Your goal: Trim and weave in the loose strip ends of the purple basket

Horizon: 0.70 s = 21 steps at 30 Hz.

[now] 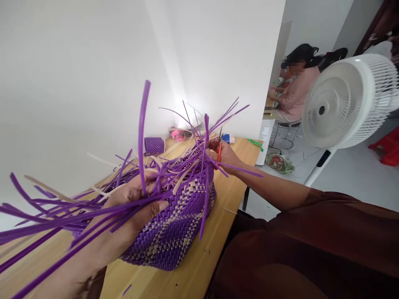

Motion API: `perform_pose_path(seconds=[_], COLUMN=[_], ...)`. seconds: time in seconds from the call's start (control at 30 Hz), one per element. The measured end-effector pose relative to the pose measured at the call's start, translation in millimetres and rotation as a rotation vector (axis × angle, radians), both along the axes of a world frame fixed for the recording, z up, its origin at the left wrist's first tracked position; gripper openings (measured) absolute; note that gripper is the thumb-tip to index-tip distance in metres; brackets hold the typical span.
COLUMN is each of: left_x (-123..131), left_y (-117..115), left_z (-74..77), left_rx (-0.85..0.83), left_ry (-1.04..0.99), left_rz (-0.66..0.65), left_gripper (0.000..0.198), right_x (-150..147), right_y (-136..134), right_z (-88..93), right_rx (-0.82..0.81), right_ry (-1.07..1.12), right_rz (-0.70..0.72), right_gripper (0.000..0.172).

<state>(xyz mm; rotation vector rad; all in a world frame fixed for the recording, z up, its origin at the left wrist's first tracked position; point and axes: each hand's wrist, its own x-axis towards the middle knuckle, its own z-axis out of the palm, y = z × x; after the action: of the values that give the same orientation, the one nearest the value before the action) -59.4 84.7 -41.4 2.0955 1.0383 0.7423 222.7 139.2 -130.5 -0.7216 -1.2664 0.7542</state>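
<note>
A purple-and-cream woven basket (177,224) rests on the worktop (227,195), between its front and back edges. The left hand (139,209) has its fingers closed on the basket's upper edge among loose strips (144,124), thumb against the outer wall. The right hand (229,157), at the basket's far end, has its fingers curled around orange-handled scissors (219,154). Green strips (255,144) lie near the worktop's far right corner.

The basket (168,243) rests on the bench (199,270) between the left hand (141,218) and the right hand (230,158), scissors (219,153) in the latter; behind lies a woven piece (153,146), rightward a fan (336,104).
</note>
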Motion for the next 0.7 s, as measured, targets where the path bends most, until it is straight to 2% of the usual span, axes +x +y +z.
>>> perform_pose_path(seconds=[0.1, 0.23, 0.4, 0.53, 0.6, 0.7], left_x=[-5.0, -7.3, -5.3, 0.6, 6.2, 15.5], left_y=[-5.2, -13.7, -27.7, -38.6, -43.3, -47.8], left_z=[-7.8, -12.7, -11.7, -5.0, -0.8, 2.6], left_rx=[0.089, 0.065, -0.026, -0.054, -0.091, -0.134], left_ry=[-0.003, -0.011, 0.028, 0.072, 0.132, 0.207], left_rz=[0.004, 0.041, 0.066, 0.102, 0.153, 0.308], left_gripper=[0.054, 0.05, 0.046, 0.04, 0.041, 0.049], right_x=[-1.9, -0.7, 2.4, 7.7, 12.5, 23.0], right_y=[-8.2, -13.7, -17.8, -23.3, -25.6, -26.6], right_z=[-0.6, -2.9, -6.6, -10.0, -10.2, -8.5], right_rx=[-0.02, -0.046, -0.062, -0.066, -0.043, -0.028], right_ry=[-0.007, 0.02, -0.003, -0.047, -0.08, -0.153], right_rz=[-0.035, -0.013, -0.029, -0.045, -0.024, 0.033], right_gripper=[0.046, 0.048, 0.05, 0.05, 0.048, 0.043])
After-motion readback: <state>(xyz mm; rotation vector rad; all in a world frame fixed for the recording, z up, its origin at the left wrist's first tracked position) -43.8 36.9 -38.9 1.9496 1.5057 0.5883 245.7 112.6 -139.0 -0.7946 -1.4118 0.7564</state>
